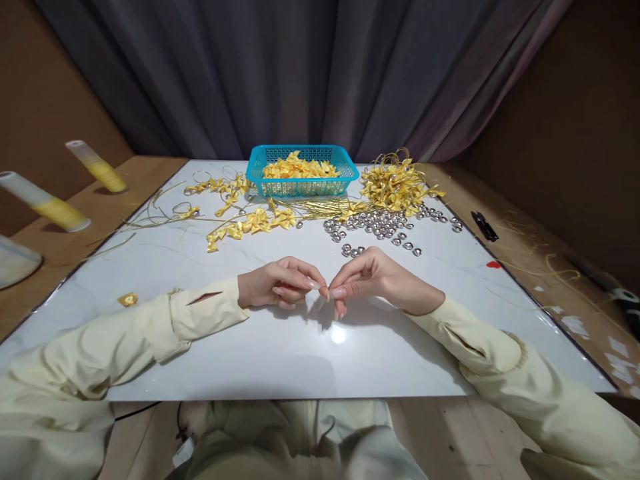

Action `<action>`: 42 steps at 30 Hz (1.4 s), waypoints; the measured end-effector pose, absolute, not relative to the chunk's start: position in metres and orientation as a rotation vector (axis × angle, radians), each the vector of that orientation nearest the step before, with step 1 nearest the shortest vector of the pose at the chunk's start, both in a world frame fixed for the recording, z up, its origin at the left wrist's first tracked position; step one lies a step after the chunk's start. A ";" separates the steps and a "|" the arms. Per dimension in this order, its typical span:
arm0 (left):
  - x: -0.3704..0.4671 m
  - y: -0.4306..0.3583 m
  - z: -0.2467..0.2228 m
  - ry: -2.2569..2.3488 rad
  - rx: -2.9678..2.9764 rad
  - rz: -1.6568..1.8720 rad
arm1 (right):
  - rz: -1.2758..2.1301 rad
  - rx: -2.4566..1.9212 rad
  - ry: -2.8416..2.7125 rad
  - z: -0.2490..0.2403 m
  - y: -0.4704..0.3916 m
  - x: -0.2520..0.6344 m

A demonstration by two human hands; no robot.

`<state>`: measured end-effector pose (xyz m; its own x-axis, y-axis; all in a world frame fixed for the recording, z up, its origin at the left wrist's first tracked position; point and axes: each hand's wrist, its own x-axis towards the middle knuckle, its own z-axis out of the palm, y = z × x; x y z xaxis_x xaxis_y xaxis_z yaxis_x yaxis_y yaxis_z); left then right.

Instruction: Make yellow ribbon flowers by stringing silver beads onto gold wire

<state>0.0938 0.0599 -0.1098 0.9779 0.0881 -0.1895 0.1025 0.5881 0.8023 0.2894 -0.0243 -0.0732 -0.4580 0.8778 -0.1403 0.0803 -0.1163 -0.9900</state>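
Note:
Over the middle of the white tabletop [280, 360], my left hand [287, 281] and my right hand [367, 280] meet at the fingertips. Thumb and index finger of each are pinched together. Whatever lies between them is too small or too hidden to make out. Beyond my right hand lies a spread of silver rings [383, 225]. Yellow ribbon bows [255, 222] lie in a row beyond my left hand. A single yellow piece [129, 299] rests near my left sleeve.
A teal basket [303, 152] of yellow bows stands at the back. Beside it are a heap of yellow bows with gold cords [395, 187] and loose gold cords [320, 209]. Yellow spools [50, 207] stand left. A black tool [484, 227] and paper scraps [575, 325] lie right.

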 end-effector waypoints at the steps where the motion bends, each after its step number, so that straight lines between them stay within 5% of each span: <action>1: 0.094 0.060 -0.110 0.221 0.947 -0.008 | 1.641 -1.085 -1.531 -0.073 -0.024 0.289; 42: 0.095 0.060 -0.109 0.274 0.966 -0.020 | 1.673 -1.064 -1.542 -0.073 -0.025 0.290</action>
